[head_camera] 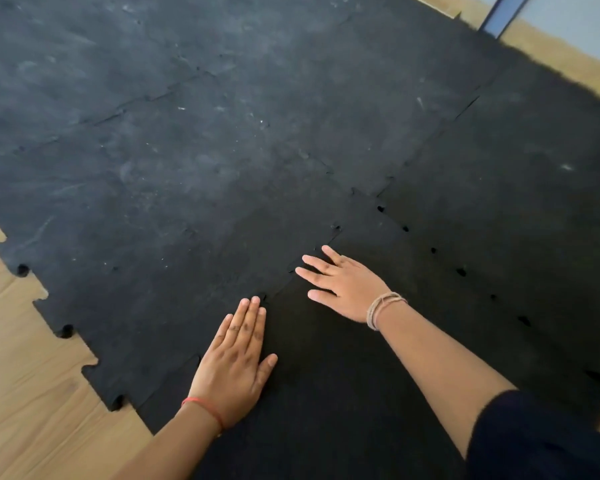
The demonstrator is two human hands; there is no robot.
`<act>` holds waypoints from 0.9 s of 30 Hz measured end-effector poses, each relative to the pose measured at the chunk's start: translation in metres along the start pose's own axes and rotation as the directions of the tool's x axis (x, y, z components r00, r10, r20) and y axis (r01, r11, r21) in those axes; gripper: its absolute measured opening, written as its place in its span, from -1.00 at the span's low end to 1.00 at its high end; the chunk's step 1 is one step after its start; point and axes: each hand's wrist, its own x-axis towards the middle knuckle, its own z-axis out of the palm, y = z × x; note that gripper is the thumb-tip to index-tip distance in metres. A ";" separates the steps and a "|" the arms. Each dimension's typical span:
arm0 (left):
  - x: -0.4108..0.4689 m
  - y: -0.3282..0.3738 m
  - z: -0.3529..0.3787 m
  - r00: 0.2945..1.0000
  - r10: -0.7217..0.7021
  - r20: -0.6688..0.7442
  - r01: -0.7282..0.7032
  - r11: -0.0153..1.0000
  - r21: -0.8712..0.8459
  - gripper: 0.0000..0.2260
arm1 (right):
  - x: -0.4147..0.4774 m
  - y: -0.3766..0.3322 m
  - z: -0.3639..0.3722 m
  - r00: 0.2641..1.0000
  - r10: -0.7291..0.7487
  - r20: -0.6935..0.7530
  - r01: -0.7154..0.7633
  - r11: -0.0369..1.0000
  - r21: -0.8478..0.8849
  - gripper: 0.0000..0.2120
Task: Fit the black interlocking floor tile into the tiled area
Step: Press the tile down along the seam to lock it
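A darker black interlocking floor tile (413, 282) lies at the near right of the tiled area (187, 150), whose older tiles look grey and dusty. Its left toothed edge runs diagonally along the neighbouring tile's seam. My left hand (234, 362) lies flat, palm down, fingers together, straddling that seam low in the view. My right hand (340, 284) rests flat with fingers spread on the dark tile's left edge, fingertips on the seam. Small gaps show along the tile's right seam (433, 251).
Bare wooden floor (25, 393) shows at the lower left, beyond the jigsaw edge of the mat, and again as a strip at the top right. A dark post (503, 12) stands at the top right. A dark sleeve covers my right upper arm.
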 end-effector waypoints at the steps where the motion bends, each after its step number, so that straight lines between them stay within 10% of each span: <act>1: 0.002 0.000 0.000 1.000 0.009 0.006 -0.009 1.000 0.009 -0.43 | -0.008 0.000 0.011 0.997 0.042 -0.057 -0.043 0.999 -0.021 -0.34; 8: 0.055 0.015 -0.003 0.989 0.147 0.024 -0.149 0.988 0.049 -0.42 | 0.001 0.012 0.020 0.920 0.346 -0.184 -0.350 0.937 0.008 -0.13; 20: 0.085 0.022 0.005 0.983 0.179 0.038 -0.181 0.982 0.053 -0.42 | 0.015 0.035 0.008 0.956 0.274 -0.108 -0.266 0.960 0.084 -0.05; 24: 0.086 0.022 0.007 0.983 0.182 0.040 -0.184 0.982 0.051 -0.41 | 0.016 0.056 -0.011 0.977 0.209 -0.051 -0.200 0.969 0.146 -0.30; 27: 0.092 0.025 0.008 0.983 0.185 0.011 -0.186 0.982 0.045 -0.41 | 0.016 0.056 0.003 0.935 0.227 -0.272 -0.203 0.973 0.115 -0.35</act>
